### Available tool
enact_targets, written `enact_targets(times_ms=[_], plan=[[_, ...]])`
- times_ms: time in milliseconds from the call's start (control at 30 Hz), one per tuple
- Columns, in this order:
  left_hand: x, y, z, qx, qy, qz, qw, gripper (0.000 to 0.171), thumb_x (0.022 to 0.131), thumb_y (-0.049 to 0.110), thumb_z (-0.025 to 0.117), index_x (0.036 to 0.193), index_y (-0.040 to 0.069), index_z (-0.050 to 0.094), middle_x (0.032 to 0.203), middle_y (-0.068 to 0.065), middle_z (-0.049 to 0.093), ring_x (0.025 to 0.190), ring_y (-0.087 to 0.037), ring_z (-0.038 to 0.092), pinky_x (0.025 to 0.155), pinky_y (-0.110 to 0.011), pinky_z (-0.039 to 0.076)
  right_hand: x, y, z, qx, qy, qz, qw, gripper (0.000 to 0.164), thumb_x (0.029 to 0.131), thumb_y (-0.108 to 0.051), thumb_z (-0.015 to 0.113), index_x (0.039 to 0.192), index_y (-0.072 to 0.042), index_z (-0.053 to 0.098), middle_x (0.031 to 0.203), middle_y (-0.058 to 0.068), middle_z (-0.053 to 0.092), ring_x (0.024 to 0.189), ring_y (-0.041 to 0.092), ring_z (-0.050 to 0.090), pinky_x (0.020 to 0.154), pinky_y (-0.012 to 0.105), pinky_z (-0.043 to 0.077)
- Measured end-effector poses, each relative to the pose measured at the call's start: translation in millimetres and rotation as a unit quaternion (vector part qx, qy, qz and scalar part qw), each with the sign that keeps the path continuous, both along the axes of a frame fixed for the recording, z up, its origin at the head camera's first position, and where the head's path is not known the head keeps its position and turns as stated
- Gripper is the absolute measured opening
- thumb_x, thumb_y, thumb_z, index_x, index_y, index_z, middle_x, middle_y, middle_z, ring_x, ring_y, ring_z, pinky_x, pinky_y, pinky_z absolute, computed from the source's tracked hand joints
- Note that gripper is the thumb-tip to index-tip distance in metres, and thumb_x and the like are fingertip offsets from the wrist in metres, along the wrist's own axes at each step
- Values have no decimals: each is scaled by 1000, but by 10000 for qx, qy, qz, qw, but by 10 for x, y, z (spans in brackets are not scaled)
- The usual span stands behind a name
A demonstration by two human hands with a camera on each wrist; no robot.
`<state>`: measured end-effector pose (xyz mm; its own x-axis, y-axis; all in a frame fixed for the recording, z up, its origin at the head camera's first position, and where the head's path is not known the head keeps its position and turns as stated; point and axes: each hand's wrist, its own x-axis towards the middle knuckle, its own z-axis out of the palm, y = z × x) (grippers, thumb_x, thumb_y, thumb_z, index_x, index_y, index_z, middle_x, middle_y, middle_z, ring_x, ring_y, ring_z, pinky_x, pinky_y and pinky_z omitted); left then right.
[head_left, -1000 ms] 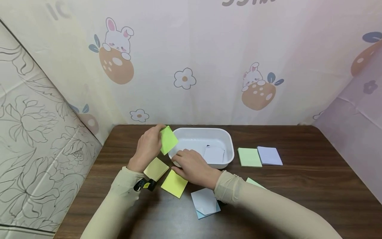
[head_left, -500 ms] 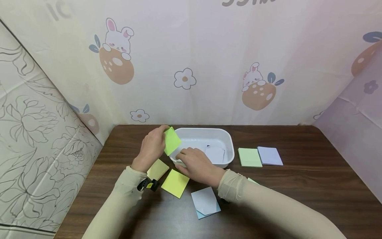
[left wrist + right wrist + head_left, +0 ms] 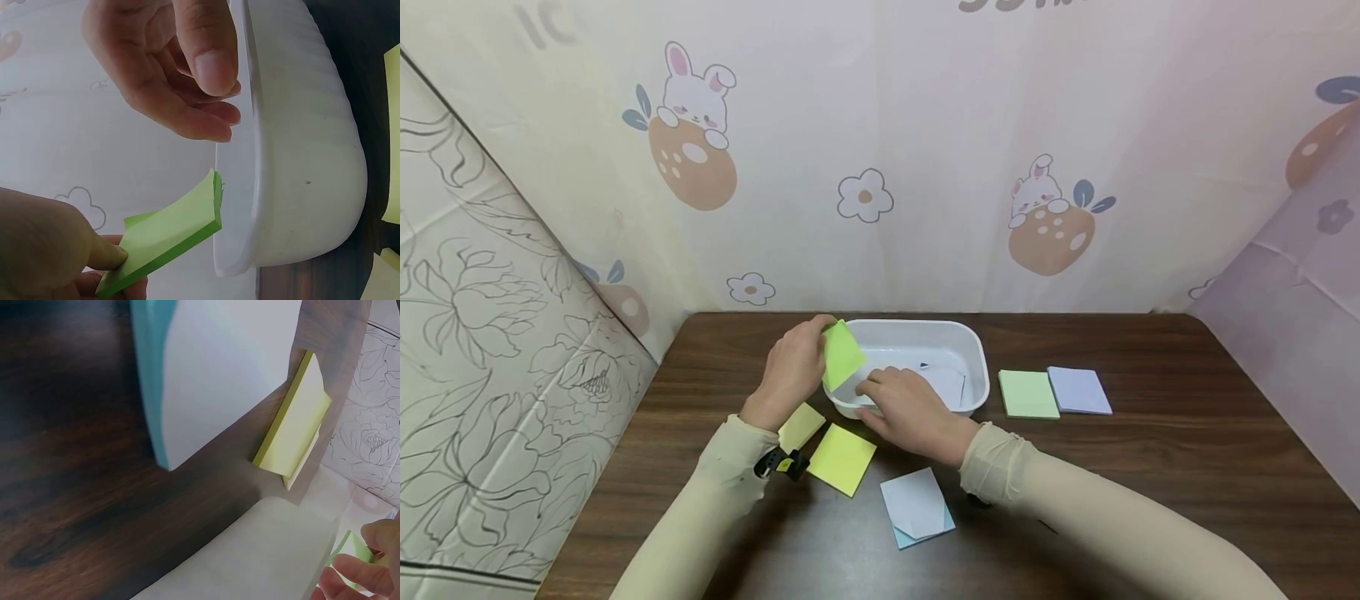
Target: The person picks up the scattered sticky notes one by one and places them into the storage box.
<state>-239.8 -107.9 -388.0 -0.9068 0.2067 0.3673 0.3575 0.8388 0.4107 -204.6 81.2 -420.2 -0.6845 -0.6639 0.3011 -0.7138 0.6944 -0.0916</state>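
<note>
In the head view my left hand (image 3: 793, 367) holds a bright green sticky-note pad (image 3: 844, 357) at the left end of a white tub (image 3: 977, 350). The left wrist view shows thumb and fingers pinching one end of the pad (image 3: 172, 234), whose top sheet lifts a little at a corner. My right hand (image 3: 913, 412) hangs over the tub's near rim. Its fingers (image 3: 203, 119) are loosely bent in the left wrist view, with nothing seen between them. A white paper square (image 3: 946, 383) lies inside the tub.
Before the tub lie a pale yellow pad (image 3: 801, 427), a brighter yellow pad (image 3: 842, 460) and a blue pad with a whitish sheet (image 3: 916, 502) on it. Right of the tub sit a light green pad (image 3: 1028, 394) and a lilac pad (image 3: 1078, 391). A patterned curtain (image 3: 925, 250) stands behind.
Both hands have shifted right along the tub, the left carrying the green sticky-note pad over its left rim. My right forearm now covers a pale green pad that showed beside it.
</note>
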Motion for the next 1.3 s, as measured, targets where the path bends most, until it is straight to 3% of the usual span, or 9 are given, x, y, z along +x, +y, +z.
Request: enact_targets(times_ms=[700, 833, 1067, 1300], plan=[[-84, 144, -43, -134, -357, -50, 9993, 35, 93, 2, 44, 123, 12, 61, 90, -10, 67, 52, -16, 49, 44, -29, 39, -56, 170, -35, 33, -30, -243, 9997, 27, 87, -34, 60, 101, -13, 70, 92, -2, 64, 79, 15, 57, 66, 33, 47], [-105, 167, -66, -104, -525, -70, 9985, 35, 94, 3, 44, 123, 12, 61, 93, -10, 67, 54, -15, 50, 46, -28, 40, -66, 194, -39, 41, -52, -261, 9996, 27, 87, -34, 60, 101, -13, 70, 92, -2, 65, 79, 15, 58, 65, 33, 47], [-131, 229, -84, -99, -503, -152, 9986, 34, 93, 2, 45, 122, 11, 61, 93, -8, 67, 57, -15, 51, 48, -28, 42, -86, 245, -22, -42, -19, -299, 9995, 26, 87, -32, 60, 100, -12, 70, 90, -1, 65, 78, 17, 59, 69, 35, 48], [-144, 297, -121, -157, -789, -126, 9967, 34, 94, 3, 45, 124, 12, 59, 97, -7, 66, 60, -14, 52, 51, -27, 43, -108, 303, -17, -52, -82, -328, 9994, 27, 88, -31, 60, 101, -10, 70, 91, 1, 65, 79, 18, 59, 68, 36, 48]])
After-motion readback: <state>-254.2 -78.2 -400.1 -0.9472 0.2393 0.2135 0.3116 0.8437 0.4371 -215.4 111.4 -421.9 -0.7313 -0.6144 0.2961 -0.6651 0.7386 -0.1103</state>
